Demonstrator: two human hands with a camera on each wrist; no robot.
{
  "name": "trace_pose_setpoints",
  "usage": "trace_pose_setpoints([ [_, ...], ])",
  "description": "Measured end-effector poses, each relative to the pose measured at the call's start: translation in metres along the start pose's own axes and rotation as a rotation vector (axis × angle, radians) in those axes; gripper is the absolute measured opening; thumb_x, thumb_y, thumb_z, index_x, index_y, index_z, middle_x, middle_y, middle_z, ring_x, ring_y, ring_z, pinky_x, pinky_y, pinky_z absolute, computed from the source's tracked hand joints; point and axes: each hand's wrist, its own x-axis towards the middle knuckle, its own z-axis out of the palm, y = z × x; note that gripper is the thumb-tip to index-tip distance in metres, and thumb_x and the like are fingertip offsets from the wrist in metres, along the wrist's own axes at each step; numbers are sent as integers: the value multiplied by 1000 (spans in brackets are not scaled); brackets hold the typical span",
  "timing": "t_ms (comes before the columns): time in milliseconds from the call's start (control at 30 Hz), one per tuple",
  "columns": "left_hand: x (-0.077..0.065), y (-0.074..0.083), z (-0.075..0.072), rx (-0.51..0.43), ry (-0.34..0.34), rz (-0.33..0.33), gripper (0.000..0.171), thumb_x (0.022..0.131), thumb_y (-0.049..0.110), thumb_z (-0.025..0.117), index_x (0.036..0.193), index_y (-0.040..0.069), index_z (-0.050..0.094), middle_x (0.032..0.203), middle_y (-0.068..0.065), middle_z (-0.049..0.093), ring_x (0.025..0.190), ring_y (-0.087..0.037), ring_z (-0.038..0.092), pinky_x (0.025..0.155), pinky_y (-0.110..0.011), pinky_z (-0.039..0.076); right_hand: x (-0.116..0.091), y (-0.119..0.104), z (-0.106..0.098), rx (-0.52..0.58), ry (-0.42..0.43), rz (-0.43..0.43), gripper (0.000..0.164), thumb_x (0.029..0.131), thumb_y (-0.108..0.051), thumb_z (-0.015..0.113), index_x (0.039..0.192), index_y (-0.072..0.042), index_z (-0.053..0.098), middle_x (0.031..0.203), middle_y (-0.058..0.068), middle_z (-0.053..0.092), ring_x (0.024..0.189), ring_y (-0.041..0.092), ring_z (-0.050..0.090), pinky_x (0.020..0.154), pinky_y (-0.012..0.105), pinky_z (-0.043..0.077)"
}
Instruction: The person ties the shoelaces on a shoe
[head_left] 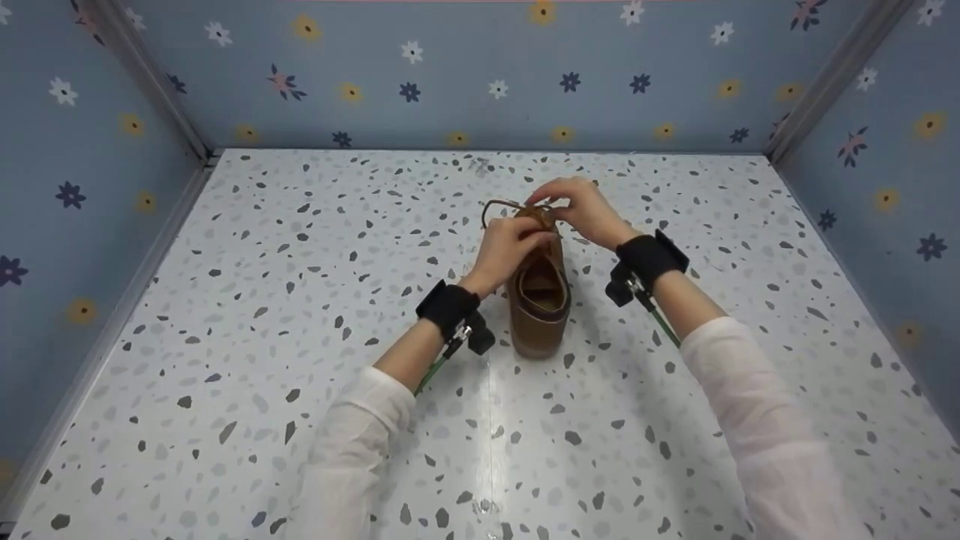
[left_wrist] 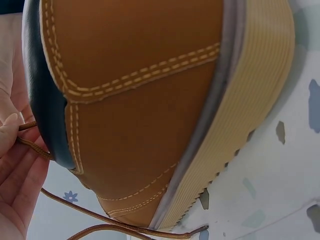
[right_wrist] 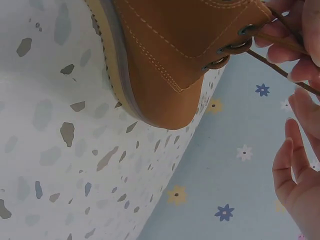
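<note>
A brown leather lace-up shoe (head_left: pixel 538 336) stands upright on the speckled surface, heel towards me and toe towards the back wall. My left hand (head_left: pixel 501 244) is over the front of its opening and pinches a brown shoelace (left_wrist: pixel 34 145) between thumb and fingers. On the other side, my right hand (head_left: pixel 589 214) bends over the lacing with thumb and fingertips at the lace (right_wrist: pixel 272 65). Part of the lace loops out to the left of the shoe. In the left wrist view a lace end hangs near the toe. The fingers partly hide the knot area.
White speckled tabletop (head_left: pixel 247 300) surrounds the shoe. A blue flowered panel (head_left: pixel 465 67) closes the back, with similar panels at the left and right. Both wrists wear black straps (head_left: pixel 649 259) with small cameras and green cables.
</note>
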Motion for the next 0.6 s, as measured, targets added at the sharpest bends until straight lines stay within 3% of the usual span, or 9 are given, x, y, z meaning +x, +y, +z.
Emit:
trace_pose_setpoints([
  [100, 0, 0, -1, -1, 12, 5, 14, 63, 29, 53, 67, 16, 58, 61, 11, 51, 54, 2, 42, 50, -14, 32, 2, -5, 1, -38, 29, -48, 23, 66, 0, 51, 80, -18, 56, 81, -4, 50, 78, 10, 41, 72, 26, 24],
  [133, -1, 0, -1, 0, 14, 7, 15, 63, 29, 53, 66, 15, 58, 61, 11, 51, 54, 2, 42, 50, -14, 32, -2, -37, -5, -84, 53, -56, 21, 65, -1, 52, 77, -17, 57, 79, -5, 50, 76, 10, 41, 72, 26, 23],
  [333, -1, 1, -1, 23, 15, 1, 17, 62, 32, 52, 66, 17, 58, 61, 12, 51, 53, 2, 43, 48, -14, 32, -9, -66, -10, -84, 161, -39, 10, 65, -2, 52, 72, -7, 57, 75, 3, 51, 72, 15, 42, 65, 25, 28],
  [600, -1, -4, -1, 25, 5, 2, 16, 62, 32, 52, 66, 18, 59, 60, 12, 51, 51, 0, 43, 46, -17, 33, -13, -30, -13, -133, 248, 72, 11, 68, -21, 48, 76, -17, 55, 75, -4, 49, 69, 12, 41, 54, 28, 29],
])
